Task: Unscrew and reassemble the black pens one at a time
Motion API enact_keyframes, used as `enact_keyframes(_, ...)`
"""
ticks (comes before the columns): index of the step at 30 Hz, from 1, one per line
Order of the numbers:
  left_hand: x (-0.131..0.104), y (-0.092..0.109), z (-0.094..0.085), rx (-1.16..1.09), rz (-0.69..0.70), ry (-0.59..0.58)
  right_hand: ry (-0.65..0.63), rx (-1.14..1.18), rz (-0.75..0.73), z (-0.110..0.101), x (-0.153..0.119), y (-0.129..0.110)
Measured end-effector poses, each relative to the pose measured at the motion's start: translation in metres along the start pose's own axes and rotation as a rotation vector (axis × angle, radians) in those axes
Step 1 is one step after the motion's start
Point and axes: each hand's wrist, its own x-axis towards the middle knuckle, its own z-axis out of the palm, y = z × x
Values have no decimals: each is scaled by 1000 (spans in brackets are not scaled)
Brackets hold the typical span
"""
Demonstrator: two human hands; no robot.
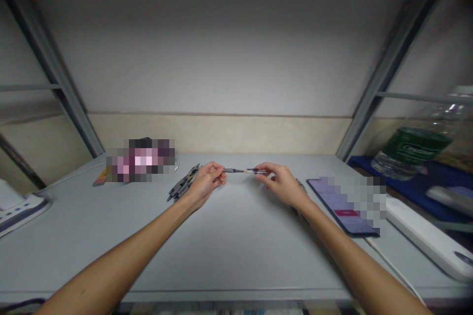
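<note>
Over the middle of the desk, my left hand (207,183) is closed, pinching the grey barrel of a slim pen (232,171). The pen lies level, its narrow end pointing right. At that end, my right hand (280,181) pinches a small clear and dark pen part (254,171) between thumb and fingers. Whether this part touches the pen's tip is too small to tell. A pile of grey and black pens (182,186) rests on the desk just left of my left hand, partly hidden by it. Something slim and dark (301,185) shows behind my right wrist.
A phone (343,209) with a cable lies right of my right arm, beside a long white device (424,236). A water bottle (414,142) stands on a blue surface at far right. Left are a power strip (24,211) and a blurred pink item (142,160). Metal posts flank the desk (221,251).
</note>
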Motion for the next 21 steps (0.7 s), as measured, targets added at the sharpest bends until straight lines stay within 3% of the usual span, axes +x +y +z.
enact_keyframes(5, 1, -1, -1, -15, -8, -9, -13, 10, -13, 1, 0, 1)
enact_keyframes(15, 5, -7, -4, -85, -96, -25, 91, -11, -138, 0, -2, -7)
enact_keyframes(21, 4, -6, -4, -44, -58, -43, 67, -89, -120, 0, -2, -8)
